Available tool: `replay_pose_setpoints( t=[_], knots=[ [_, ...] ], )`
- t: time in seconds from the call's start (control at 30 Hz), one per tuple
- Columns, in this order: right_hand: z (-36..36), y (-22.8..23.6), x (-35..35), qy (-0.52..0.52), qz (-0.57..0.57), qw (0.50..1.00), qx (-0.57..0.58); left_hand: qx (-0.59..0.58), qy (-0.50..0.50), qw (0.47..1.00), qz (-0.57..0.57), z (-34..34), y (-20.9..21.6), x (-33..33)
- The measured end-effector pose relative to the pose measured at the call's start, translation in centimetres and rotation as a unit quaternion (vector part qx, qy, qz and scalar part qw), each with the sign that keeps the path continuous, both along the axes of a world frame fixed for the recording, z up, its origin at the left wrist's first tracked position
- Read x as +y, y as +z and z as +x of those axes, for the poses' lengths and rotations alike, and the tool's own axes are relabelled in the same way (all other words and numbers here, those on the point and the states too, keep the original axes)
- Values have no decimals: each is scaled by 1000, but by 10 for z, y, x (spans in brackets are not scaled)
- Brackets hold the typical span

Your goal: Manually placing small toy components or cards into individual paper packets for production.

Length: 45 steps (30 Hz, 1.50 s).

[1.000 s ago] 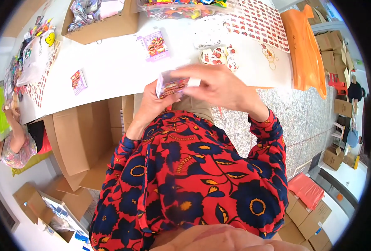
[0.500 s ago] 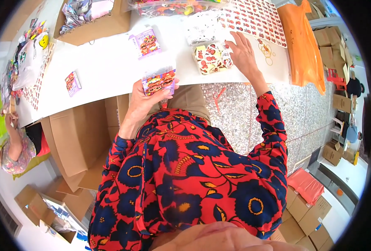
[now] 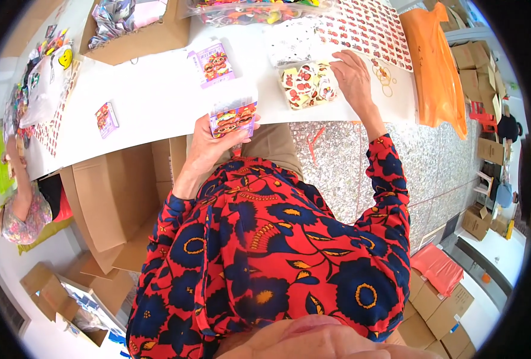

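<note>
My left hand (image 3: 214,146) grips a small purple printed box (image 3: 234,120) near the table's front edge. Its fingers are behind the box and its thumb lies across the lower front. A white flap stands up from the box's top. At the right, my right hand (image 3: 355,78) rests by the right rim of a clear tub (image 3: 287,100), fingers apart and slightly bent, with nothing visible in them. Red and cream cut-out stickers (image 3: 306,82) fill the tub. Behind it lies a clear packet with dark specks (image 3: 290,43). A purple printed packet (image 3: 214,64) lies beyond my left hand.
Sticker sheets (image 3: 373,33), rubber bands (image 3: 385,81) and an orange bag (image 3: 433,72) are at the right. A carton of packets (image 3: 158,42) and a bag of colourful pieces (image 3: 259,12) stand at the back. Another small box (image 3: 105,119) lies left; a person (image 3: 29,209) sits beyond.
My right hand has shifted slightly right and toward me at the tub's edge, its fingers more bent. My left hand still holds the box. The view has shifted slightly.
</note>
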State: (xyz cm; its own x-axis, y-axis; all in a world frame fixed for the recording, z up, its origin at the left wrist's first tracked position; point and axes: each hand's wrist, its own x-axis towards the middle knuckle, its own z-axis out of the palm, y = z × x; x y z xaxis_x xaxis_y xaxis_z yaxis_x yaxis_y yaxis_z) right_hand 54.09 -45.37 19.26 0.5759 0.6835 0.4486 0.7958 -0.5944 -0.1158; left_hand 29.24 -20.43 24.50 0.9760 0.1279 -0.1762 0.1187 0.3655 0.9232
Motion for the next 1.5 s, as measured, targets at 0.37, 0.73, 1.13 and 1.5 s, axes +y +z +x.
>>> replay_pose_setpoints(
  t=[0.37, 0.73, 1.13, 1.5],
  knots=[
    [-9, 7, -4, -1, 4, 995, 97, 1, -26, 1000, -6, 1, -13, -3],
    [-13, 38, -7, 1, 128, 971, 202, 6, -28, 1000, 1, 2, -14, -8],
    [-97, 137, 64, 292, 113, 902, 297, -33, -48, 996, 60, 1, -8, -16],
    [-34, 83, 69, 174, 166, 918, 316, -6, -37, 999, 33, -8, -23, -9]
  ],
)
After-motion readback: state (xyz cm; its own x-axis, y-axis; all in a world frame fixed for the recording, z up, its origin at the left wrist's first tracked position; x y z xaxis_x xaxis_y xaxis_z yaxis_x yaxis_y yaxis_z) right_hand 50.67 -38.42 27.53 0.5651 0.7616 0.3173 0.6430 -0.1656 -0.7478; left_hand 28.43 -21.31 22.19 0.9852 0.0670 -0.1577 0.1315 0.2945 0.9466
